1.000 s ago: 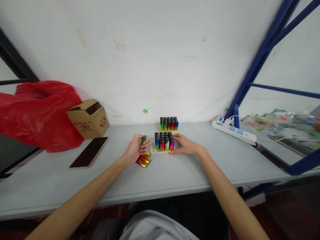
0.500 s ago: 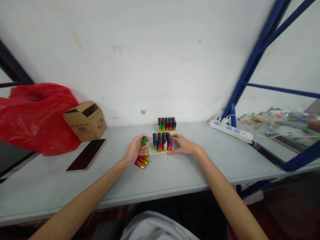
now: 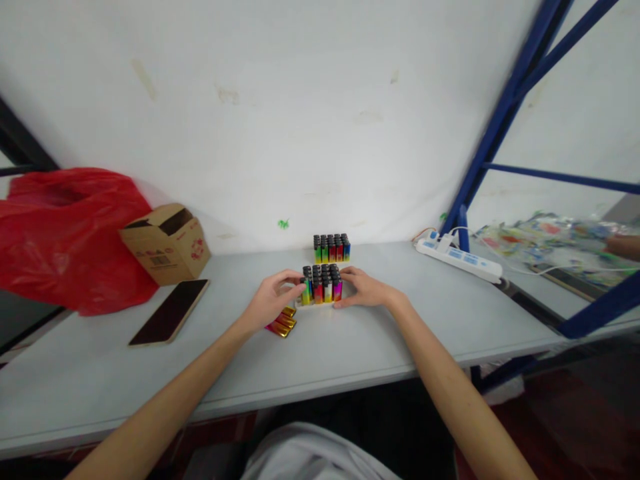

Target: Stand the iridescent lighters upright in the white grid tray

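Note:
My left hand (image 3: 269, 298) pinches a green-yellow lighter (image 3: 306, 293) between thumb and fingers at the left end of a white tray (image 3: 320, 306). The lighter stands upright there; whether its base is fully seated cannot be seen. Rows of upright lighters (image 3: 328, 291) with black tops and coloured bodies fill the rest of the tray. On the right, my right hand (image 3: 366, 291) holds the tray's end, thumb at the front corner and fingers behind. Several gold-and-red lighters (image 3: 284, 323) lie on the table beside and partly under my left hand.
A second block of upright lighters (image 3: 332, 248) stands behind, near the wall. To the left are a phone (image 3: 170, 312), a cardboard box (image 3: 167, 245) and a red plastic bag (image 3: 80, 240). A power strip (image 3: 460, 259) lies right, by a blue frame post (image 3: 495, 127). Another person's hand (image 3: 624, 247) shows far right.
My left hand has moved right, from beside the tray onto its left end, bringing the green lighter upright there. My right hand keeps its place on the tray.

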`<state>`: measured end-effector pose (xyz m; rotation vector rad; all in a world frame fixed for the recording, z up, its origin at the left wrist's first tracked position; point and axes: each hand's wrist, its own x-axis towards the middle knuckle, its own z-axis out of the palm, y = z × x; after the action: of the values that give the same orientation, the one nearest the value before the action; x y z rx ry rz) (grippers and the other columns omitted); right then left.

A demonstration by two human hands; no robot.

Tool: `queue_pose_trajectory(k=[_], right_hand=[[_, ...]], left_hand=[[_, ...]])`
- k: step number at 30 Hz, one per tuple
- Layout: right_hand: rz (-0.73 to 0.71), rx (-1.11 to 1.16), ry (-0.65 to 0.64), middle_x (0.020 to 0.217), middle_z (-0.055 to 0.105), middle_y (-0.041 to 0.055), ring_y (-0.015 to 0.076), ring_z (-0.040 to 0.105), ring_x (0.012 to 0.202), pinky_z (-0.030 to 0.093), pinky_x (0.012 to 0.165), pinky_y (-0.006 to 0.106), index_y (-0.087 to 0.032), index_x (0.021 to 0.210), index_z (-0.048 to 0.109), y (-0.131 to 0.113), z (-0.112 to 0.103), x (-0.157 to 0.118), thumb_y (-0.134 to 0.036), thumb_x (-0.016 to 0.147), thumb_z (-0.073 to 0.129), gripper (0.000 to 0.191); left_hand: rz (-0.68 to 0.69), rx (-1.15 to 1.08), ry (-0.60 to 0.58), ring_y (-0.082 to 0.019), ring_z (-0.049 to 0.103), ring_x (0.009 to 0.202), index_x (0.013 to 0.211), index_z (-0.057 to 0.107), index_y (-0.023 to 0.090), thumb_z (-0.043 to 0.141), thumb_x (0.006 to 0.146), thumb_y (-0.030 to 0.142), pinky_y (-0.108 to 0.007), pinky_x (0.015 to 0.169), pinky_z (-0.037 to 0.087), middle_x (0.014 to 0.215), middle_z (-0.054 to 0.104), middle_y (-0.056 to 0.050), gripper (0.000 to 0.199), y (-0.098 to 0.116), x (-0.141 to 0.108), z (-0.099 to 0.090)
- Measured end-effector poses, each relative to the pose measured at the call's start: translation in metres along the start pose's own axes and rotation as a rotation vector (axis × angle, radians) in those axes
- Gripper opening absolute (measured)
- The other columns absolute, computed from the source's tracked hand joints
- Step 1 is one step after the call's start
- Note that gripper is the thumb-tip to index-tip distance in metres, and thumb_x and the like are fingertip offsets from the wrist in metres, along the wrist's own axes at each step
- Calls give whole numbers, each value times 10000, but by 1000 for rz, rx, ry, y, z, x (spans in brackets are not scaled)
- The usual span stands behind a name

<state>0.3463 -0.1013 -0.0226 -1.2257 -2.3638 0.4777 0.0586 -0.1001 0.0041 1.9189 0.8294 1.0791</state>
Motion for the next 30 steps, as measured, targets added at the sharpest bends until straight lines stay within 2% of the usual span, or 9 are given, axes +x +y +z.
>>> queue_pose_trajectory(k=[4, 10, 15, 18, 21, 24, 27, 30], right_hand=[[3, 9, 4, 1381, 559, 148, 328, 529, 1293, 398, 1154, 493, -186, 1371, 598, -1, -1, 0, -639, 735, 789, 804], [-6, 12, 6, 1387, 557, 159, 331, 531, 1289, 401, 1154, 489, -172, 1377, 593, 0, 0, 0, -637, 738, 786, 813], [-1, 20, 7, 1400, 546, 150, 333, 522, 1304, 400, 1155, 497, -189, 1379, 591, 2, 1, 0, -640, 735, 787, 810], [-2, 21, 8, 1401, 546, 150, 332, 524, 1304, 400, 1154, 495, -192, 1372, 597, 1, 1, 0, -632, 738, 790, 796], [3, 6, -1, 1395, 551, 159, 334, 523, 1303, 399, 1154, 489, -171, 1372, 597, 0, 0, 0, -629, 743, 788, 801], [-1, -4, -8, 1383, 558, 167, 334, 528, 1294, 403, 1149, 478, -149, 1368, 600, 0, -1, 0, -628, 742, 789, 810], [-2, -6, -6, 1373, 564, 163, 331, 533, 1288, 408, 1143, 474, -150, 1373, 597, -1, -1, 1, -632, 748, 782, 810], [-6, 2, 3, 1364, 571, 152, 331, 536, 1279, 410, 1137, 481, -170, 1369, 603, -1, 0, 1, -637, 747, 780, 797]], left_hand=[[27, 121, -63, -218, 712, 922, 1069, 695, 180, 686, 869, 425, -369, 884, 581, 1065, 731, -83, 316, -3, -3, 0], [69, 219, -92, -230, 718, 928, 1084, 718, 197, 672, 885, 380, -350, 869, 585, 1055, 752, -86, 274, 11, -4, -6], [21, 125, -83, -233, 718, 861, 980, 756, 217, 773, 794, 310, -343, 874, 579, 947, 766, -66, 208, 19, -6, -2], [-34, 59, -87, -218, 713, 806, 997, 736, 219, 832, 729, 270, -310, 812, 581, 885, 760, -55, 290, 17, -5, -3], [-28, 114, -42, -197, 708, 785, 1067, 705, 222, 821, 753, 302, -287, 783, 570, 905, 763, -51, 344, 15, -2, -19], [22, 279, 20, -198, 698, 810, 969, 747, 210, 753, 822, 363, -271, 778, 559, 892, 762, -60, 212, 15, -1, -47], [31, 444, -82, -178, 659, 712, 871, 788, 222, 754, 814, 386, -239, 677, 537, 852, 762, -55, 177, 17, -10, -72], [43, 528, -201, -176, 639, 703, 871, 806, 247, 762, 801, 404, -229, 632, 518, 867, 754, -55, 177, 18, -29, -83]])
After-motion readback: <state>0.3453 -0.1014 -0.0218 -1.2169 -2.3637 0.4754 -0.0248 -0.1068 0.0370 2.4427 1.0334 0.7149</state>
